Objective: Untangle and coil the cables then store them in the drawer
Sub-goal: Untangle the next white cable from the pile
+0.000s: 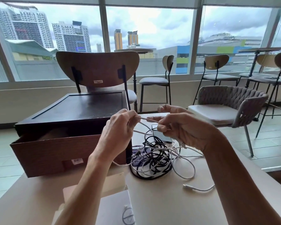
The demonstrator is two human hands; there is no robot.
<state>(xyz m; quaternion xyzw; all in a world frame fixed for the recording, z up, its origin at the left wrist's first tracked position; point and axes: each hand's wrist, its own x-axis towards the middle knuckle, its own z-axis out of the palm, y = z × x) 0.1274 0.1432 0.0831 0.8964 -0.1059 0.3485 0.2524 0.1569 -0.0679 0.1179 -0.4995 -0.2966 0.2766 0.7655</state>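
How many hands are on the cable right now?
2: the left hand pinches the white cable above the tangle; the right hand pinches the same stretch just beside it. Neither is hidden.

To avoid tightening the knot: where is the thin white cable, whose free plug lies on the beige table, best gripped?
Pinch the white cable just behind its plug, coming from above on the near side. That end lies flat, apart from the tangle of black and white cables, with bare beige table around it, so nothing should block a grip.
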